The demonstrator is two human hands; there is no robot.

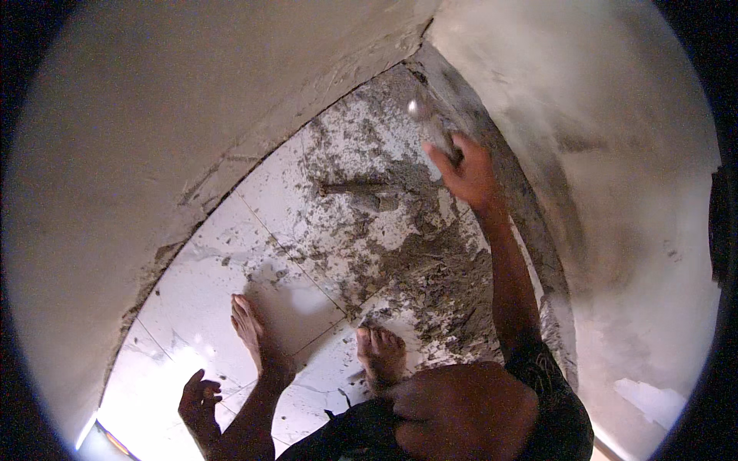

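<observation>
My right hand [470,175] reaches forward over the dirty floor, close to the base of the right wall. Its fingers are bent around a blurred, shiny, greyish tool [419,111] whose kind I cannot make out. The tool points toward the far corner. Dark crumbled mortar [438,269] lies spread over the tiles beneath and behind this hand. At the lower left, my left hand [200,406] hangs above the tiles with its fingers loosely curved and apart, nothing visible in it. A dark stick-like piece [350,187] lies in the debris left of my right hand.
White floor tiles [215,246] narrow toward a corner between the left wall [154,138] and the right wall [615,192]. Both walls have rough, broken lower edges. My bare feet [380,349] rest on the tiles beside the rubble. Bright light falls at the lower left.
</observation>
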